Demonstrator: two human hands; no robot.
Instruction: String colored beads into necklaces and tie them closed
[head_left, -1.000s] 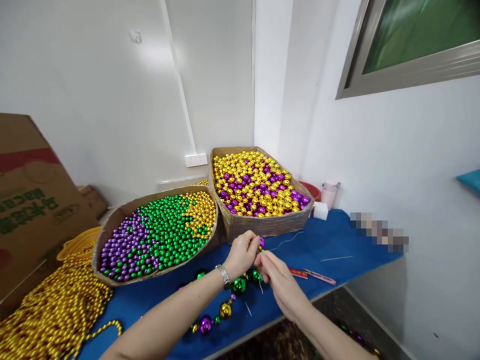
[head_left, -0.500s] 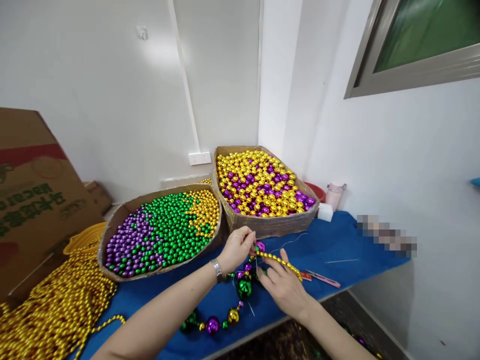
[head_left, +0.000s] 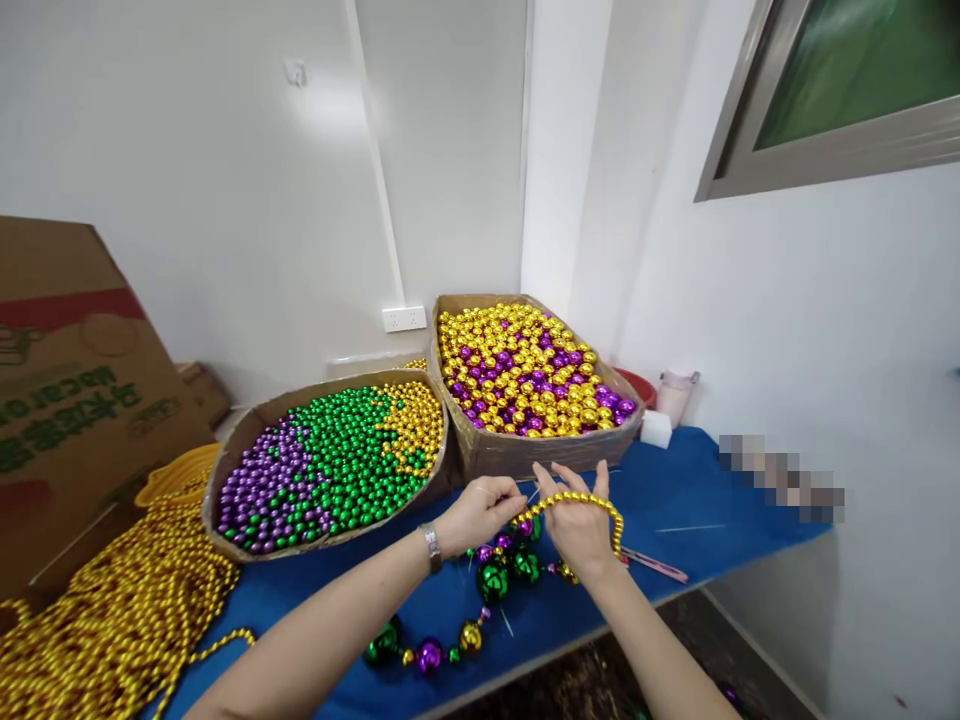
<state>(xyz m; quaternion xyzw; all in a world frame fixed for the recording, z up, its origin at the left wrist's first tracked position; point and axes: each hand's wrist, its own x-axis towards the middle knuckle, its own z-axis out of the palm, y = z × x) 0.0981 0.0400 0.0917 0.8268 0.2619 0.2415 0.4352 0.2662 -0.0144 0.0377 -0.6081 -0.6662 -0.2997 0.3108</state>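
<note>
My left hand (head_left: 484, 515), with a watch on its wrist, is closed in a pinch at the near end of a gold bead strand (head_left: 577, 497). A thin pale thread shows by its fingertips. My right hand (head_left: 576, 530) has its fingers apart and raised, and the gold strand arches across them, its far end hanging by the wrist. Below both hands lies a garland of large green, purple and gold beads (head_left: 493, 580). Part of the garland is hidden behind my right hand. Its lower run curves left along the cloth to a purple bead (head_left: 430, 656).
A box of purple, green and gold beads (head_left: 225, 447) stands left, another of gold and purple beads (head_left: 540, 455) behind. Gold strands (head_left: 127, 600) are heaped at left. Pink snips (head_left: 660, 567) and a needle-like rod (head_left: 691, 528) lie on the blue cloth (head_left: 675, 470).
My right hand has risen and turned upright, its fingers now pointing up, lifting the gold strand into an arch. My left hand stays pinched near the strand's end, slightly lower in view.
</note>
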